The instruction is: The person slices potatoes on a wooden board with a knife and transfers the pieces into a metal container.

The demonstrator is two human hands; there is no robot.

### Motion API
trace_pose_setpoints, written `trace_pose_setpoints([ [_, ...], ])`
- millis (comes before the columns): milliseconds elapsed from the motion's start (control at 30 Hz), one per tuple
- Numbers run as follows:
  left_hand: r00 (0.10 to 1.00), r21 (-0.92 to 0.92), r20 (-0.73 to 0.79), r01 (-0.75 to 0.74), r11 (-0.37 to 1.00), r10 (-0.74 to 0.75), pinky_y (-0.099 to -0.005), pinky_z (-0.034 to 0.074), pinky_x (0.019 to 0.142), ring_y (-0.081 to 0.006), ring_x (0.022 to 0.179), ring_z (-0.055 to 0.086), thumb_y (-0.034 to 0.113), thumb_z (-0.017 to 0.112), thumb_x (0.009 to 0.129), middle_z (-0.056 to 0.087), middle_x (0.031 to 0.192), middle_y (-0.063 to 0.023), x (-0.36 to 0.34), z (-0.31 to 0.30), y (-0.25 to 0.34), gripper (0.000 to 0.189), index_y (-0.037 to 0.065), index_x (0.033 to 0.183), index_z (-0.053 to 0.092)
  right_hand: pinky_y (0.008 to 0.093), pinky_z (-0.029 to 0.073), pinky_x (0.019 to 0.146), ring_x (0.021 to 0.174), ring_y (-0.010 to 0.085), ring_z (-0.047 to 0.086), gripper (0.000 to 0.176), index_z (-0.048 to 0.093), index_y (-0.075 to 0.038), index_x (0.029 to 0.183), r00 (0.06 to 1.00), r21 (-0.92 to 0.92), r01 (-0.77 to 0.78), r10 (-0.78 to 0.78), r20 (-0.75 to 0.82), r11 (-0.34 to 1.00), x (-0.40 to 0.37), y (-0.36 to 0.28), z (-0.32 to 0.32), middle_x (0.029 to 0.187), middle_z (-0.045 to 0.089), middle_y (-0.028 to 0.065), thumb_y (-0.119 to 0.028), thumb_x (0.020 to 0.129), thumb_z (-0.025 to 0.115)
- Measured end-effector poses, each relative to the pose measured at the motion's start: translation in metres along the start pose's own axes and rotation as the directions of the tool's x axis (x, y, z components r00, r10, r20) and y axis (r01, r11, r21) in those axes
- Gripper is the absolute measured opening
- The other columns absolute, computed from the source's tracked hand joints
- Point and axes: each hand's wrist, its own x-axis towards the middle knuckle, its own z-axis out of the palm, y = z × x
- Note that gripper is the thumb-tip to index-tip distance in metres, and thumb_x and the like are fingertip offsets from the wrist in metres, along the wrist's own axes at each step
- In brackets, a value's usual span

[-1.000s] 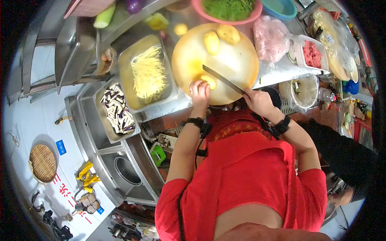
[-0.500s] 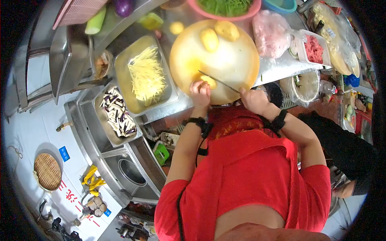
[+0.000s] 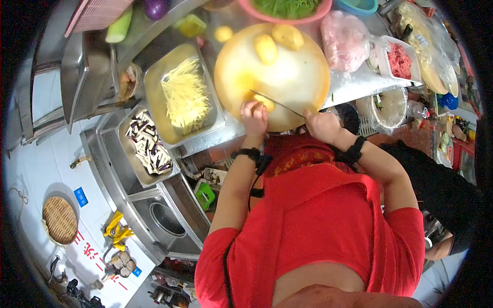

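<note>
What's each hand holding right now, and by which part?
Right hand grips the knife by its handle. Left hand pins the potato piece from above with bent fingers, on the cutting board beside the blade.

Board (image 3: 287,77) at twelve o'clock: pale yellow wood, smooth, matt with a damp sheen. On its far edge, peeled potatoes (image 3: 266,49), slick and wet-looking. Knife (image 3: 277,103) in the right hand (image 3: 321,124): thin bare metal, light catching along the blade. Potato (image 3: 265,102) under the left hand (image 3: 255,115), moist and smooth. Over at ten o'clock, a tray (image 3: 154,87) of brushed steel with a dull grey shine; the counter (image 3: 354,87) at two o'clock is steel too, and brighter. Pink bowl (image 3: 323,13) up top, smooth plastic. Beside it a bag (image 3: 343,43), thin crinkled plastic, glossy. Shirt (image 3: 318,226) at six o'clock: red cloth, matt, softly creased. Round lid (image 3: 60,219) at eight o'clock, woven bamboo, rough.
</note>
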Motion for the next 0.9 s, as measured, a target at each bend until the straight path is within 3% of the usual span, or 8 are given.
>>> trace_pose_setpoints([
  [200,0.998,0.011,0.022,0.051,0.999,-0.052,-0.0441,0.039,0.086,-0.0328,0.098,0.047,0.006,0.063,0.077,0.047,0.103,-0.0116,0.000,-0.001,0.003,0.024,0.007,0.099,0.053,0.0444,0.047,0.046,0.052,0.0324,0.060,0.016,0.051,-0.005,0.090,0.991,0.113,0.055,-0.040,-0.130,0.992,-0.013,0.002,-0.019,0.057,0.058,0.0155,-0.019,0.082,0.052],
  [433,0.998,-0.003,0.038,0.053,0.999,-0.053,-0.0437,0.040,0.085,-0.0331,0.098,0.047,0.005,0.063,0.076,0.047,0.103,-0.0107,0.000,-0.001,0.002,0.025,0.008,0.098,0.052,0.0443,0.047,0.046,0.053,0.0322,0.061,0.016,0.052,-0.005,0.089,0.995,0.086,0.039,-0.031,-0.093,0.996,-0.008,0.000,-0.018,0.058,0.059,0.0157,-0.019,0.082,0.052],
  [500,1.000,0.002,0.001,0.021,1.000,-0.021,-0.0431,0.040,0.084,-0.0328,0.097,0.048,0.006,0.063,0.077,0.047,0.104,-0.0106,0.001,0.000,0.003,0.025,0.008,0.099,0.051,0.0442,0.047,0.046,0.053,0.0325,0.061,0.018,0.052,-0.004,0.088,1.000,0.021,-0.006,0.005,0.026,1.000,0.001,-0.002,-0.008,0.059,0.059,0.0158,-0.021,0.082,0.053],
  [733,1.000,0.004,0.008,0.016,1.000,-0.016,-0.0435,0.040,0.085,-0.0328,0.097,0.048,0.006,0.063,0.078,0.047,0.104,-0.0105,0.001,-0.001,0.001,0.026,0.007,0.100,0.050,0.0446,0.047,0.046,0.053,0.0329,0.060,0.020,0.052,-0.004,0.089,0.997,0.100,0.027,-0.020,-0.070,0.995,-0.003,0.000,-0.017,0.060,0.059,0.0164,-0.023,0.083,0.052],
  [900,0.999,-0.014,-0.008,0.032,0.999,-0.032,-0.0434,0.040,0.087,-0.0335,0.099,0.047,0.006,0.063,0.078,0.047,0.105,-0.0116,0.001,-0.001,0.003,0.026,0.007,0.099,0.049,0.0440,0.047,0.053,0.051,0.0332,0.058,0.019,0.051,-0.003,0.089,0.990,0.094,0.070,-0.058,-0.129,0.993,-0.012,-0.001,-0.023,0.055,0.057,0.0138,-0.021,0.083,0.054],
])
